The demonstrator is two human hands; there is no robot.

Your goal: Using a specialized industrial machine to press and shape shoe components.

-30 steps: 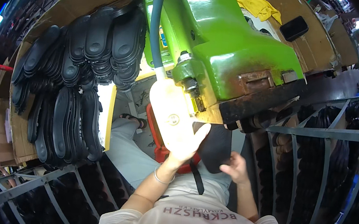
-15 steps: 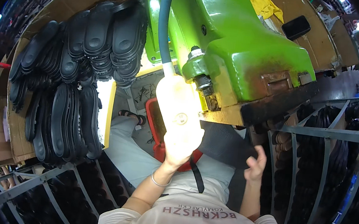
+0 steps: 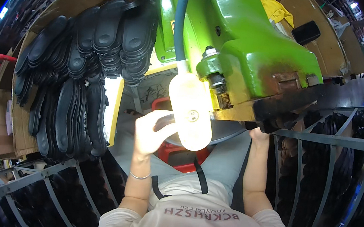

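Note:
Left of the glowing lamp (image 3: 189, 114), my left hand (image 3: 150, 130) has its thumb and fingers closed around something greyish that I cannot make out. Glare and the lamp hide part of it. My right hand (image 3: 259, 135) reaches up under the dark front of the green machine (image 3: 259, 55); its fingers are mostly hidden there. Between the hands, below the machine head, a dark grey piece with a curved, paler edge (image 3: 228, 134) shows above my lap. Whether either hand touches it is hard to tell.
A cardboard box (image 3: 24, 134) at left holds stacks of black shoe soles (image 3: 104, 34). Metal racks (image 3: 328, 140) with dark pieces stand on both sides. Something red (image 3: 186, 160) lies between my legs. A yellow cloth (image 3: 278, 12) sits in a box behind the machine.
My left hand has moved left, out from behind the lamp. My right hand has gone up to the machine's front. The dark textured sheet beside it no longer shows as before.

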